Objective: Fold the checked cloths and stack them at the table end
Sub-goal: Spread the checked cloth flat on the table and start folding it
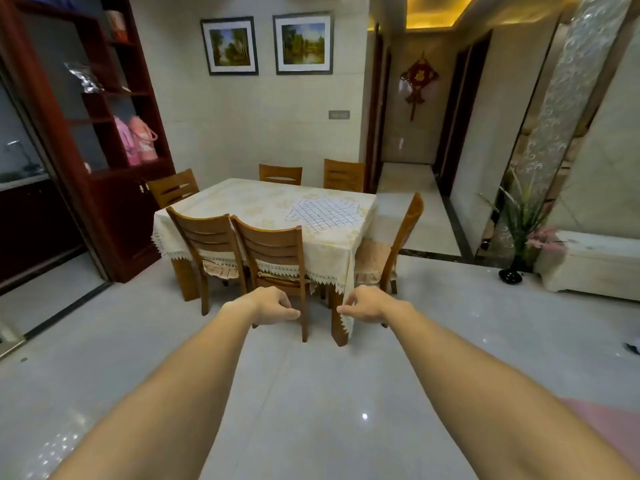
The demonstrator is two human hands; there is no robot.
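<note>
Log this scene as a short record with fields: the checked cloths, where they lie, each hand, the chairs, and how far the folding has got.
cloths: checked cloths, spread flat, overlapping, unfolded
place: on the table, near its right side as seen
left hand: held out in the air, fingers loosely curled, holds nothing
right hand: the same, holds nothing
chairs: six wooden ones around the table
progress: folding not yet begun
</note>
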